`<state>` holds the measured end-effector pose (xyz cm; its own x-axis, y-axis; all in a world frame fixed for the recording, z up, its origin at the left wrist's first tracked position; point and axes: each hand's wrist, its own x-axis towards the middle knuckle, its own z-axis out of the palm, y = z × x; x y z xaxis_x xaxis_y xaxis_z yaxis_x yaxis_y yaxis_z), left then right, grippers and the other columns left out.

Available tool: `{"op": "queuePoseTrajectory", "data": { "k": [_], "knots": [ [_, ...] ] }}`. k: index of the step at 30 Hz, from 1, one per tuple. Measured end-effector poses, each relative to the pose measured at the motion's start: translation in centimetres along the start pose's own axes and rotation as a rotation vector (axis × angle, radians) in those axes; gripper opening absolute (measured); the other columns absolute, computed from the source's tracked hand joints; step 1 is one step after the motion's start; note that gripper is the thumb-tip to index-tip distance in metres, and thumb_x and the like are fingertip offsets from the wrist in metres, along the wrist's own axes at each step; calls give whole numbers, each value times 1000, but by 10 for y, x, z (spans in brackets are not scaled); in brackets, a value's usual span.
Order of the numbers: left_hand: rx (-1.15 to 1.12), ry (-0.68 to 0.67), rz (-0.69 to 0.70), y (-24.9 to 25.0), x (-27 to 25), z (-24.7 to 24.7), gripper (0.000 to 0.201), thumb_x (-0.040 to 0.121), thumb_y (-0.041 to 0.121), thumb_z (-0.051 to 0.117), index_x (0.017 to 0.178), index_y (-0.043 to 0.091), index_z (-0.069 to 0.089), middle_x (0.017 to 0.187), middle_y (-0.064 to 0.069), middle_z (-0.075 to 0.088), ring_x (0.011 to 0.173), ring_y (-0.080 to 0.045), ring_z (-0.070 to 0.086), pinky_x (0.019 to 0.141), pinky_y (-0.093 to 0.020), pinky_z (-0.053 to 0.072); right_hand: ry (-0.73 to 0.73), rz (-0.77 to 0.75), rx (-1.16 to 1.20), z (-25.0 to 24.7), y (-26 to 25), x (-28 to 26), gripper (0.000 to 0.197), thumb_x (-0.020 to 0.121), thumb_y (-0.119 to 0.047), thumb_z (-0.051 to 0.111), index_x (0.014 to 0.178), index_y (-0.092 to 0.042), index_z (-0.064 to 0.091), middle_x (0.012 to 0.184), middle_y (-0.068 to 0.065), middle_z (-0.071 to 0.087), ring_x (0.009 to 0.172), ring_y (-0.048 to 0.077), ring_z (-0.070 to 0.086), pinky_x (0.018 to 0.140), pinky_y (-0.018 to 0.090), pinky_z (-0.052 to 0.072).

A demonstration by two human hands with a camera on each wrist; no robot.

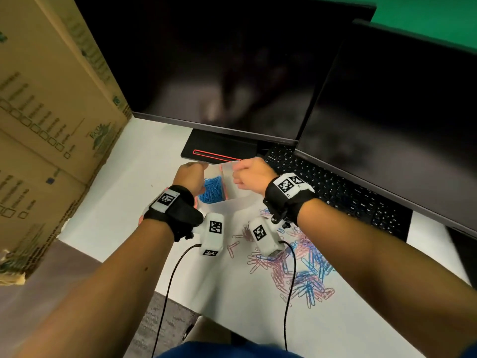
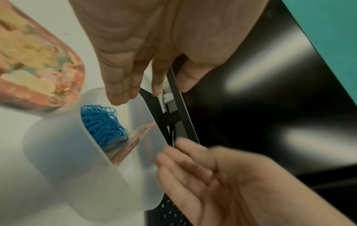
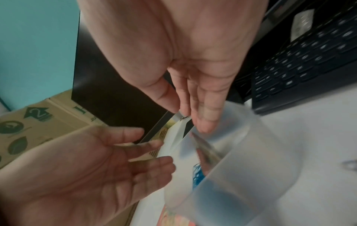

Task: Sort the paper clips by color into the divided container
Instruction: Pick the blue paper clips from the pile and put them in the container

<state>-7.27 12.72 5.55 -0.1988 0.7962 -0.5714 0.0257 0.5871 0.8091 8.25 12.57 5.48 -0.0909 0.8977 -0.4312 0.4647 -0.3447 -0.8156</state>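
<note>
Both hands were over the divided container point(image 1: 233, 188), a frosted translucent tub on the white desk point(image 1: 144, 164) just near of the monitor stand point(image 1: 219, 148). Left hand point(image 1: 189, 177) hung at its left-far rim, right hand point(image 1: 251, 174) at its right-far rim.

Head view hid the fingers behind the hand backs. L wrist view showed left fingers point(image 2: 119, 85) relaxed, apart, tips at the container's point(image 2: 77, 152) rim, holding nothing. R wrist view showed right fingers point(image 3: 204, 113) straight & together, thumb close beside them; something small sat at the tips, too blurred to tell whether it was pinched.

Only the head view showed the loose pile of paper clips point(image 1: 296, 267), pink & blue mixed, lying every which way on the desk to the near right. Blue clips point(image 2: 104, 122) filled the left compartment; L wrist view alone showed pink clips point(image 2: 133, 140) behind the divider. Container's long axis ran left-right, open side up.

Keyboard point(image 1: 335, 192) lay to the right, cardboard box point(image 1: 46, 112) far left. A pinkish patterned case point(image 2: 38, 71) sat by the container's left side.
</note>
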Motion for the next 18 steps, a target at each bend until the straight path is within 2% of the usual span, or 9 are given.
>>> {"op": "queuePoseTrajectory", "data": {
  "k": [2,4,5,7,9,11,14,18],
  "knots": [
    [67,-8,119,-4,-8,3,15,92,14,51,96,17,64,110,-13,63,102,-30,61,88,-40,54,53,55,111,-17,18,-13,21,88,2,53,85,-17,60,89,12,62,80,24,60,82,42,56],
    [193,-66,273,-18,-16,7,14,89,10,55,87,18,66,90,-7,66,81,-21,63,74,-32,54,82,89,120,-32,40,-25,24,86,4,53,80,-17,63,84,12,64,70,24,61,64,33,54],
    [274,-129,335,-27,-21,11,14,87,8,57,83,17,67,82,-5,66,72,-18,61,69,-28,52,101,101,47,-37,52,-33,26,84,3,53,78,-19,65,83,11,66,69,24,62,60,28,51],
    [481,-265,434,-50,-26,20,14,85,6,62,79,17,67,76,-2,67,67,-14,60,70,-25,51,138,112,-243,-43,74,-46,23,83,-5,55,82,-22,71,85,4,69,75,22,65,66,24,49],
    [755,-325,520,-71,-28,29,12,83,7,64,83,17,70,80,-1,70,69,-12,59,75,-22,50,117,114,-482,-40,94,-58,23,84,-11,54,90,-20,74,93,2,71,86,21,66,75,24,51],
    [962,-369,583,-89,-30,39,16,81,7,61,88,17,72,86,-2,71,72,-13,59,76,-24,52,19,91,-598,-31,110,-65,23,83,-16,53,95,-23,71,105,2,70,98,24,65,84,29,53],
    [1158,-437,624,-104,-34,52,24,80,10,58,89,27,72,94,1,66,84,-20,63,77,-29,52,-117,22,-725,-14,122,-73,25,86,-22,56,108,-26,67,114,2,66,107,23,61,91,28,47],
    [1363,-490,679,-109,-32,62,21,85,20,60,97,34,70,101,0,60,96,-25,61,79,-33,48,-98,1,-795,4,127,-74,26,88,-26,56,113,-30,63,116,2,59,111,26,57,93,33,47]
  ]
}}
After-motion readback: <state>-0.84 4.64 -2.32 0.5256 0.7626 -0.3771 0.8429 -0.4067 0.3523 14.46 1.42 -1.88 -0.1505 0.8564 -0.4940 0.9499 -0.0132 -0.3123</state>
